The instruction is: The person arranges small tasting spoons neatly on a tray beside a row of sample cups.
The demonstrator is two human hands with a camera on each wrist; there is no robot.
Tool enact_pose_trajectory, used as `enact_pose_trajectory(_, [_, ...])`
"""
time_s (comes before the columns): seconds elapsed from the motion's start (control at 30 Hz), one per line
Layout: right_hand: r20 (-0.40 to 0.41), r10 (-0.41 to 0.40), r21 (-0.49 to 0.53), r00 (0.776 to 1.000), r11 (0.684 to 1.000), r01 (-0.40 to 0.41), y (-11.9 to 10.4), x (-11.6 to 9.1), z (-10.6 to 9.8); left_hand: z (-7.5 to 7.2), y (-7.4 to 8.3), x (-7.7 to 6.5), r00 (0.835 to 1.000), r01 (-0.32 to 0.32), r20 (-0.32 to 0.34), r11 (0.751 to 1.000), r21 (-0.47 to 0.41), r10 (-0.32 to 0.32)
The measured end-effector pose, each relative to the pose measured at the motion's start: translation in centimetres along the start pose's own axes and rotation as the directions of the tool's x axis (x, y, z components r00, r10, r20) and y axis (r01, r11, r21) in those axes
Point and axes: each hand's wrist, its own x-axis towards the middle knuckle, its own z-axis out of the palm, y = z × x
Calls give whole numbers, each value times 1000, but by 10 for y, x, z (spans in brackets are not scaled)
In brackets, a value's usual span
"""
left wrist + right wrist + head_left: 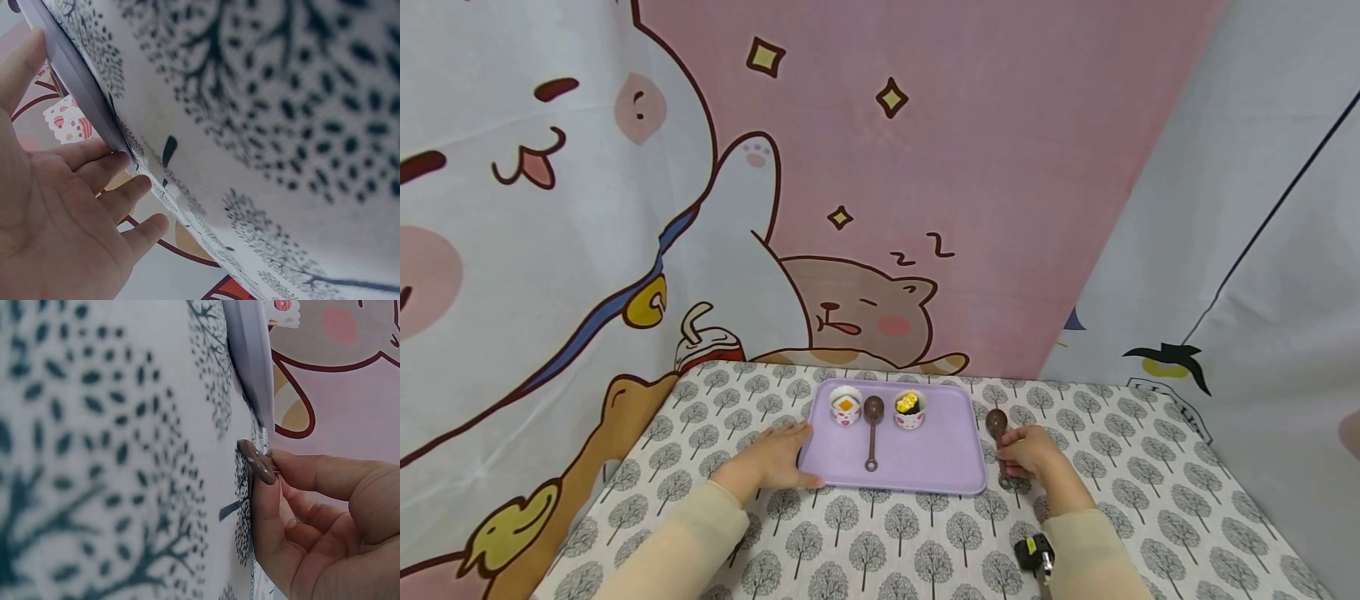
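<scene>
A lilac tray (942,454) lies on the patterned cloth, with my left hand (775,457) at its left front corner. The fingers of that hand are straight and touch the tray's rim in the left wrist view. My right hand (1033,454) pinches the handle of a brown spoon (997,422) just right of the tray, thumb against forefinger in the right wrist view. Another brown spoon (872,433) lies on the tray between two patterned paper cups. The left cup (846,408) has a white and orange filling; the right cup (909,414) has a yellow and black one.
A cloth (868,554) printed with grey trees covers the table. Behind it hangs a curtain (985,208) with cartoon animals. A small black device (1034,552) sits at the right wrist.
</scene>
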Motion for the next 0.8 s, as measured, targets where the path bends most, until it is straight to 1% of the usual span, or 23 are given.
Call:
enact_pose_trajectory(0.2, [4,-3,31,1000,1000,3,-1,-3,-1,-1,0,-1,1000,-1,-2,1000,-5,1])
enact_pose_trajectory(0.5, [-7,-5,21,1000,1000,5,-4,-6,0,0,1,-1,1000,2,0,1000,-21,-2])
enact_pose_trajectory(0.67, [-1,-7,30,1000,1000,7,-5,-6,1,-1,2,-2,1000,2,1,1000,-24,-2])
enact_pose_trajectory(0.8, [8,-25,33,1000,999,25,-7,-8,1,0,1,-2,1000,1,0,1000,-20,-1])
